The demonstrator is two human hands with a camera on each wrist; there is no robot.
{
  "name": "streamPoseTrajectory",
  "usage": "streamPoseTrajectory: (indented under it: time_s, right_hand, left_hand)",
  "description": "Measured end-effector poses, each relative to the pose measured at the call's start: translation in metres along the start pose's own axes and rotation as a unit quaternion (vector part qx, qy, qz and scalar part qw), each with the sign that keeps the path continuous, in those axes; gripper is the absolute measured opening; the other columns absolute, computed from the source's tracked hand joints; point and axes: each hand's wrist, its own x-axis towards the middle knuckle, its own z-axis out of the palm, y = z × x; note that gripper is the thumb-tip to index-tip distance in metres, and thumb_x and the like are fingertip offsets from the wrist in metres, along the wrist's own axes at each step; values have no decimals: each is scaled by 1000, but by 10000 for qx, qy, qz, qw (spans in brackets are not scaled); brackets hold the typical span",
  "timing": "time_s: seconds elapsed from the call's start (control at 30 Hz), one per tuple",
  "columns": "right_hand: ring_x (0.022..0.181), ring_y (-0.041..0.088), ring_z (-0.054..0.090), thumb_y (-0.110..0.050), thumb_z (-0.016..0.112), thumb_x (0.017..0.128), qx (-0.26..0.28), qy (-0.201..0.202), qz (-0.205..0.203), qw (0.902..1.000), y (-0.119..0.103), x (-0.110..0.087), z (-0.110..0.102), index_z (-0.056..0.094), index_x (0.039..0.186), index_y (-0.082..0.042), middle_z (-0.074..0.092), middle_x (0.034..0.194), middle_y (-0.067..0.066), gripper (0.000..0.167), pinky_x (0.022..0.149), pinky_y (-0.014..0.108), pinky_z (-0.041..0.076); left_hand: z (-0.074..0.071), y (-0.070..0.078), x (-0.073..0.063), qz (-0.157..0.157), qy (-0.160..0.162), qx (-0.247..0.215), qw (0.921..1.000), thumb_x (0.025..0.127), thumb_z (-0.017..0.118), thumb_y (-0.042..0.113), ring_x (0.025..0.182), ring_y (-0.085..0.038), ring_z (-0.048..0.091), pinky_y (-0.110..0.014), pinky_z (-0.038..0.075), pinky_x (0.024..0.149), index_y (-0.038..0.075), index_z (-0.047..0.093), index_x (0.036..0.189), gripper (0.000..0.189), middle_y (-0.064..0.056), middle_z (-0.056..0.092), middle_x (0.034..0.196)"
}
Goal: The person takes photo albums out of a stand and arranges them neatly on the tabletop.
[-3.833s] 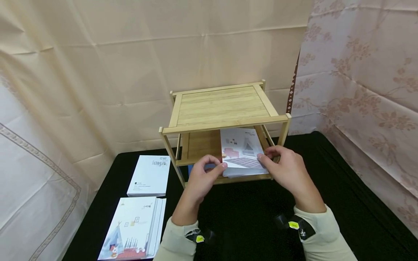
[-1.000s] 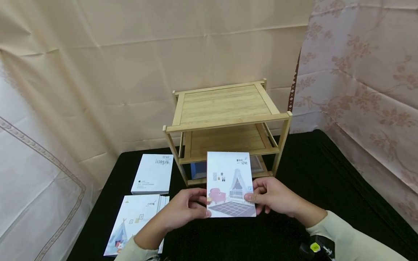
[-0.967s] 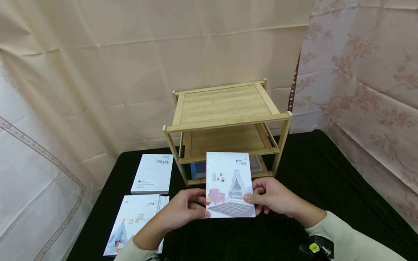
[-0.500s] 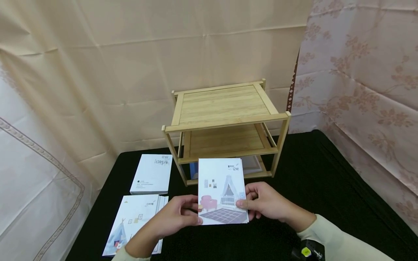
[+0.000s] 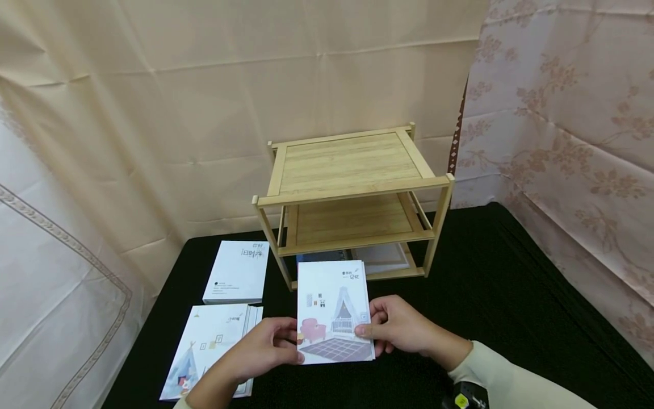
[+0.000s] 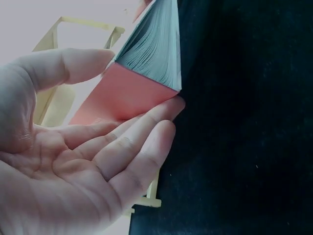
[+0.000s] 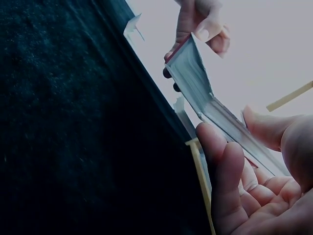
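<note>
Black-topped desk (image 5: 516,295) here: one three-tier wooden rack (image 5: 352,165), white books lying left in two lots, back lot (image 5: 237,271) and front lot (image 5: 206,341), plus one pink-spined book (image 5: 332,315) held up before the rack. Left hand (image 5: 258,346) pinches its spine edge, right hand (image 5: 403,326) its page edge, both with thumb and fingers. Loads of room rightwards to the desk's edge. Cover's white with a pink armchair, tent and checked rug

The left hand (image 5: 263,349) and right hand (image 5: 401,328) face each other, each in a thumb-and-finger pinch.
</note>
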Motion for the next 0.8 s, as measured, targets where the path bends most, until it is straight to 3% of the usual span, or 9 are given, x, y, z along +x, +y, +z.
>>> streamPoseTrajectory:
  time_s: [0.4, 0.8]
  right_hand:
    - [54, 13, 67, -28, 79, 91, 217, -49, 275, 9994, 9, 13, 26, 68, 105, -5, 76, 80, 9, 29, 46, 19, 49]
    - [51, 10, 66, -26, 79, 91, 434, -159, 460, 9979, 16, 25, 45, 69, 103, -5, 77, 79, 10, 26, 45, 19, 51]
  left_hand:
    - [-5, -17, -8, -293, 12, 279, 9992, 81, 72, 1, 94, -23, 73, -27, 61, 77, -11, 62, 127, 49, -11, 74, 107]
    - [-11, -28, -18, -494, 161, 930, 9943, 78, 75, 3, 83, -20, 70, -26, 57, 67, -6, 69, 114, 38, -9, 74, 95]
